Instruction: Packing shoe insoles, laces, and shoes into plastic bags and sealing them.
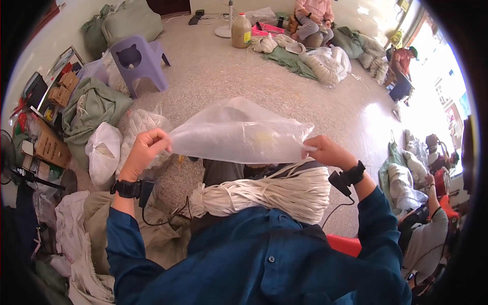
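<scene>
A large clear plastic bag [229, 134] is stretched out in the air in front of me. My left hand [152, 145] pinches it at one corner, and my right hand [328, 151] grips the opposite corner. Below the bag, a thick bundle of off-white flat cords [269, 190] lies across my lap. It is gathered tightly at its left end and fans out toward the right. Neither hand touches the bundle. Both wrists carry black straps with small boxes and cables.
A clear bag of pale cords [145, 129] and a white sack [104, 152] stand to my left. Beyond them are a green sack [94, 109] and a purple chair [137, 63]. A jug [241, 31] stands at the back. Other people sit or stand at the back and right.
</scene>
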{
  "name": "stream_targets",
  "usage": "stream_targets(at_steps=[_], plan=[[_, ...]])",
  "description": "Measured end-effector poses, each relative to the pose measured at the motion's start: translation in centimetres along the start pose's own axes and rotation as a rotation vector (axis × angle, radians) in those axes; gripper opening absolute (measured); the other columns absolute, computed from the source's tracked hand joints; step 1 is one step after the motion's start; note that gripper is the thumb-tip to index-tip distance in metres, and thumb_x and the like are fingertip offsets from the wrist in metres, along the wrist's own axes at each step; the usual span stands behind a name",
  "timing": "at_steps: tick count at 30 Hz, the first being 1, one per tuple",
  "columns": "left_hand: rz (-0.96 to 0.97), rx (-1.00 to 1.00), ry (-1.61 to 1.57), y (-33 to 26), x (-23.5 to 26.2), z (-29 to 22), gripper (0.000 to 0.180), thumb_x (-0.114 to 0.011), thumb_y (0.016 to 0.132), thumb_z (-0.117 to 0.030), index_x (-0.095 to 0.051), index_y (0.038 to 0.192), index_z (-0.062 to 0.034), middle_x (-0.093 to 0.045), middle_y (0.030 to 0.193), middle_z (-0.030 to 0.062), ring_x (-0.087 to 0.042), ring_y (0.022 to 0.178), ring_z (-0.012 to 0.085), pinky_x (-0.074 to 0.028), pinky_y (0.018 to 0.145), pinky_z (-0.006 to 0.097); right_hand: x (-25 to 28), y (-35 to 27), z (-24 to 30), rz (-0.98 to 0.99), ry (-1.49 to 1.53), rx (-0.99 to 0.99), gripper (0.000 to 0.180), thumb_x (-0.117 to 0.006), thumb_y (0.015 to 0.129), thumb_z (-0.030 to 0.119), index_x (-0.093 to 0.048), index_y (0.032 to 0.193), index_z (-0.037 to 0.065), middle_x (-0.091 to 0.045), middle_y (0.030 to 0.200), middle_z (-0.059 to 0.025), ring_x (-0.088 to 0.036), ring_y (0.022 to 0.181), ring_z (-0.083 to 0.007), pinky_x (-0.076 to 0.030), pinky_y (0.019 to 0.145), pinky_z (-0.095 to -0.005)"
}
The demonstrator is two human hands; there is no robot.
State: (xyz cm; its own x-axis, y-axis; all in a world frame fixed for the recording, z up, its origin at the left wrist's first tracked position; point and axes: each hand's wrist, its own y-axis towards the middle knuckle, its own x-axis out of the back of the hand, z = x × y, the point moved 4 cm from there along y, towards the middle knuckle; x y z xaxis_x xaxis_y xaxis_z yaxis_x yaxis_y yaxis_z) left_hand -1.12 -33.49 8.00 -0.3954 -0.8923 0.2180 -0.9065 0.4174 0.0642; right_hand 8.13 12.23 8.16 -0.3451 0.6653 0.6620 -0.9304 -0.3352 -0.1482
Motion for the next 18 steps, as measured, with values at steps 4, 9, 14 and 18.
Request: stream_targets(at_steps=[4, 9, 14, 18], plan=[[0.099, 0.06, 0.569, -1.9, 0.2, 2.0, 0.018, -0.063, 0.088, -0.016, -0.065, 0.088, 0.001, -0.066, 0.079, 0.0056, -0.06, 0.074, 0.0135, -0.048, 0.073, 0.029, -2.9, -2.8, 0.0, 0.035, -0.247, 0.1, 0.018, -0.052, 0.074, 0.003, -0.068, 0.082, 0.002, -0.067, 0.083, -0.0194, -0.063, 0.084, -0.0385, -0.05, 0.078, -0.0438], [0.183, 0.119, 0.597, -3.0, -1.3, 1.8, 0.02, -0.064, 0.087, -0.017, -0.065, 0.091, 0.0017, -0.066, 0.079, 0.0083, -0.061, 0.075, 0.0168, -0.049, 0.073, 0.03, -4.5, -4.6, 0.0, -0.025, -0.474, 0.188, 0.015, -0.055, 0.075, 0.005, -0.069, 0.082, 0.005, -0.068, 0.084, -0.0155, -0.064, 0.088, -0.0339, -0.048, 0.082, -0.0438], [0.114, -0.024, 0.551, -1.7, -5.6, -3.1, 0.017, -0.064, 0.088, -0.014, -0.065, 0.097, -0.0003, -0.065, 0.093, 0.0089, -0.061, 0.088, 0.02, -0.047, 0.082, 0.031, -6.1, -6.1, -2.2, -0.081, -0.527, 0.208, 0.011, -0.058, 0.073, 0.005, -0.068, 0.078, 0.007, -0.067, 0.08, -0.0133, -0.065, 0.085, -0.0322, -0.049, 0.078, -0.0428], [0.282, -0.127, 0.537, 1.0, -11.6, -3.1, 0.017, -0.065, 0.087, -0.012, -0.064, 0.099, -0.0005, -0.063, 0.098, 0.0107, -0.061, 0.095, 0.0237, -0.046, 0.085, 0.033, -9.5, -6.7, -3.4, -0.02, -0.322, 0.204, 0.01, -0.06, 0.073, 0.005, -0.067, 0.08, 0.005, -0.066, 0.075, -0.0143, -0.065, 0.076, -0.0351, -0.051, 0.075, -0.045]])
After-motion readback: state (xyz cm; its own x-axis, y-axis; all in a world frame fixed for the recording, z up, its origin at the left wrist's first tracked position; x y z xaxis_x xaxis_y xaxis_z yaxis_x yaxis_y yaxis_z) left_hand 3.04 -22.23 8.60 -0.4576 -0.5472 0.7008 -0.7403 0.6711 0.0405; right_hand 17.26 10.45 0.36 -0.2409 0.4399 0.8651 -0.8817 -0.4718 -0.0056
